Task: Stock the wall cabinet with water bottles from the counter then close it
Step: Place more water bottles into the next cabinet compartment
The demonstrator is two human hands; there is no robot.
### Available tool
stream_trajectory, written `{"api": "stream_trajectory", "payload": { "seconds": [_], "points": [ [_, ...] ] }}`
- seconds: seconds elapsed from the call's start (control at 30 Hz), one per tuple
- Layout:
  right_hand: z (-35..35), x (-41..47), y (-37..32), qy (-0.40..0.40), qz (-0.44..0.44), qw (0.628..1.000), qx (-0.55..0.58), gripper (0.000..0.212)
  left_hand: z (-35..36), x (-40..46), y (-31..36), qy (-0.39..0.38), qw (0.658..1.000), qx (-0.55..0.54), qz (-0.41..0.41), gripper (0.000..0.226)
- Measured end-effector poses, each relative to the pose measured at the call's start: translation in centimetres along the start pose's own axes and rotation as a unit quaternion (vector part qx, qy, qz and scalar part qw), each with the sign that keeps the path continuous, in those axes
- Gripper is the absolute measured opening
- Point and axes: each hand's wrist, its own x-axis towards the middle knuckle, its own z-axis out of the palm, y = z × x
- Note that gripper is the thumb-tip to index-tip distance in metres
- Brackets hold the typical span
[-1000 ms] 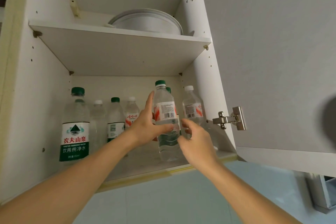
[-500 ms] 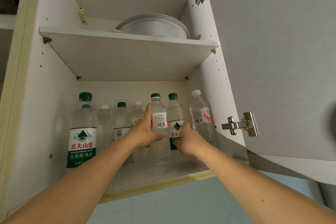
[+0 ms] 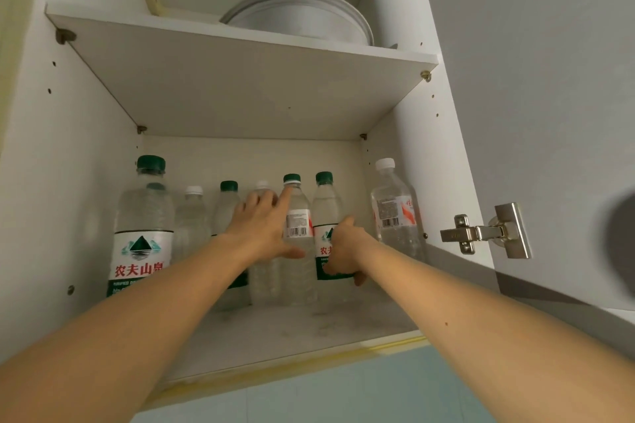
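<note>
Inside the open white wall cabinet, seven clear plastic water bottles stand upright on the lower shelf. The left hand presses its spread fingers against the green-capped bottle with a red-and-white barcode label, thumb across its front. The right hand wraps closed around the neighbouring green-labelled bottle. The grey cabinet door hangs open at right.
</note>
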Motion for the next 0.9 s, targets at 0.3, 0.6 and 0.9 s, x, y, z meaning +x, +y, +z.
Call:
{"api": "stream_trajectory", "payload": {
  "seconds": [0.3,0.6,0.9],
  "points": [
    [2.0,2.3,1.0,0.074,-0.033,0.996,0.038,0.059,1.2,1.2,-0.5,0.023,0.994,0.087,0.055,0.112],
    [2.1,1.9,1.6,0.044,-0.04,0.998,0.031,0.07,3.5,0.1,0.1,0.111,0.988,0.084,0.064,0.105],
    [2.4,2.1,1.4,0.061,-0.052,0.997,0.007,0.061,3.9,-0.2,-0.1,0.072,0.987,0.13,0.06,0.135]
  ]
}}
